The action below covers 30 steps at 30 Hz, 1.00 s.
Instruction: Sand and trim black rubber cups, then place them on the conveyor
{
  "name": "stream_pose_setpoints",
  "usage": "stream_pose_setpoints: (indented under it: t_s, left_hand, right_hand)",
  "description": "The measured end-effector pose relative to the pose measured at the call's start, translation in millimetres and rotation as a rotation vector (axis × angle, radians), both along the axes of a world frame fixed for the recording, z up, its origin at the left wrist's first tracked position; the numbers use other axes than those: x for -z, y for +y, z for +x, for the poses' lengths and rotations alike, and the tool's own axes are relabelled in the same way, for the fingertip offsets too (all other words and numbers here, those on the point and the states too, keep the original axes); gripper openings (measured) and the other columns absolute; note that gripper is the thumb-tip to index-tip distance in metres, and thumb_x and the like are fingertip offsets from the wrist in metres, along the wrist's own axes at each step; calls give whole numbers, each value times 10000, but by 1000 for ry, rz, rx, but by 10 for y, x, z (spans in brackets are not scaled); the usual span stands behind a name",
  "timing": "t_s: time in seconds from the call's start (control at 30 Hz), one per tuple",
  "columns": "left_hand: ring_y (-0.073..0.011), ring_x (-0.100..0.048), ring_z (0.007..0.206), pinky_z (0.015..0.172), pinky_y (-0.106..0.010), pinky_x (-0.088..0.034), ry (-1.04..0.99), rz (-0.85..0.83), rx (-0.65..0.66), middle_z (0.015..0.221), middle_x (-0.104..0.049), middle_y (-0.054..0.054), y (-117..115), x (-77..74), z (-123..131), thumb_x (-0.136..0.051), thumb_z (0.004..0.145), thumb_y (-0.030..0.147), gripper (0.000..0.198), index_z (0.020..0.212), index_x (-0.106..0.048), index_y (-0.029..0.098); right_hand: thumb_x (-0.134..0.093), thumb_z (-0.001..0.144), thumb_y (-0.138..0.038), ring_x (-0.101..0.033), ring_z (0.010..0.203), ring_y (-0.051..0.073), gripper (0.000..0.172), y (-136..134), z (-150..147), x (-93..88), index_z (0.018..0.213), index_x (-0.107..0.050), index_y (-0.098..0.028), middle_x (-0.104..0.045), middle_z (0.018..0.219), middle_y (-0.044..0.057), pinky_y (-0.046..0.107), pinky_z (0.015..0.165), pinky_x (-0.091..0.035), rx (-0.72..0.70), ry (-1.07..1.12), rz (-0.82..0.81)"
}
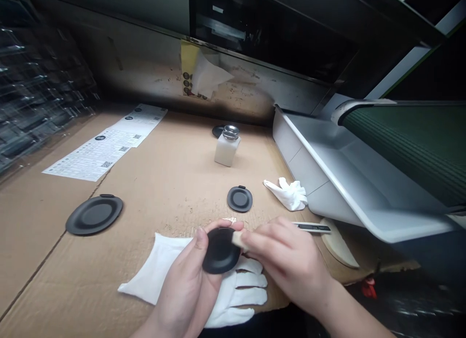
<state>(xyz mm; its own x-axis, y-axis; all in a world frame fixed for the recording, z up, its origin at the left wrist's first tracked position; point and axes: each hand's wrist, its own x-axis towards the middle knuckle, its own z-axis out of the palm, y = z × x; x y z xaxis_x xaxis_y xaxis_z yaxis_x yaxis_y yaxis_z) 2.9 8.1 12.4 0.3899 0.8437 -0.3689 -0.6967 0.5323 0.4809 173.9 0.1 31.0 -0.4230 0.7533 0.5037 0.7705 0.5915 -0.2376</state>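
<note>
My left hand [192,280] is closed around the edge of a small black rounded plate-like part [221,253], held tilted toward me. Pinched in my right hand [291,260] is a small cream-coloured pad [238,241], which touches the right rim of that part. Beneath both hands lies a white glove [236,299], its fingers pointing right. A similar black part [240,199] rests on the cardboard just beyond my hands, and a larger-looking one [95,214] sits to the left. The right fingertips are partly hidden behind the knuckles.
A white pump bottle [227,149] stands farther back, another dark round piece behind it. Printed label sheets [105,144] lie at the left near stacked clear trays [40,76]. On the right are a crumpled white glove [289,193], a cutter knife [313,227], a cream curved piece [338,243] and a grey bin [320,183].
</note>
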Motion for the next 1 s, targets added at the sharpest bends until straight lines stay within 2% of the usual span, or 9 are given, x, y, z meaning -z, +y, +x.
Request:
stream_pose_setpoints:
  t_s: [0.07, 0.17, 0.4, 0.53, 0.63, 0.73, 0.87, 1.0]
  left_hand:
    - [-256, -536, 1074, 954, -402, -383, 4, -4, 6, 1092, -638, -107, 0, -5, 6, -392, 882, 359, 342, 960, -642, 138]
    - [-264, -537, 1067, 932, -416, -394, 27, -29, -2, 1070, -642, -101, -4, 0, 3, -421, 869, 364, 319, 994, -634, 162]
    - [-271, -512, 1092, 967, -412, -366, 32, 20, 10, 1073, -632, -128, -7, 19, 3, -402, 871, 384, 361, 931, -652, 131]
    - [-266, -516, 1089, 935, -399, -393, 49, -10, 23, 1095, -630, -111, -8, 27, -11, -425, 865, 379, 325, 959, -644, 158]
    - [-264, -507, 1106, 943, -401, -386, 35, -11, 18, 1110, -628, -109, -6, 26, -23, -421, 870, 372, 321, 991, -631, 162]
    - [-266, -492, 1129, 971, -403, -360, 19, 4, 8, 1107, -628, -129, -5, 18, -19, -403, 877, 371, 339, 970, -628, 136]
    - [-262, -531, 1087, 961, -402, -367, 38, -9, -41, 1084, -643, -138, -14, 25, -1, -425, 869, 362, 319, 964, -620, 128]
    - [-278, -510, 1127, 993, -423, -334, 21, 16, -48, 1106, -636, -150, -24, 66, -1, -417, 873, 361, 326, 988, -606, 122]
  right_hand:
    - [-549, 814, -124, -508, 709, 133, 280, 25, -143, 5, 1074, -565, -227, -642, 802, 13, 263, 615, -437, -72, -24, 70]
    - [-565, 800, -137, -491, 705, 133, 276, 95, -242, 38, 1060, -578, -229, -650, 809, 7, 274, 621, -435, -91, -21, 149]
    - [-505, 823, -95, -487, 703, 131, 298, -22, -85, 95, 1099, -572, -185, -652, 832, 37, 269, 609, -431, -46, -19, 78]
    - [-545, 807, -140, -454, 680, 144, 283, 28, -170, 56, 1081, -582, -204, -648, 794, 32, 284, 596, -424, -43, -52, 122]
    - [-557, 798, -123, -458, 671, 133, 283, 57, -214, 90, 1061, -590, -221, -645, 781, 16, 266, 583, -419, -41, 13, 139]
    - [-529, 801, -74, -494, 693, 129, 300, -73, -168, 161, 1070, -591, -193, -644, 797, 30, 261, 591, -429, -14, 74, 82]
    - [-527, 784, -71, -514, 659, 133, 276, -316, -82, 202, 1028, -604, -173, -630, 751, 41, 253, 539, -437, -91, 160, 43]
    - [-517, 776, -25, -540, 681, 131, 292, -328, -75, 193, 1003, -597, -191, -625, 770, 33, 271, 587, -460, 6, 263, 6]
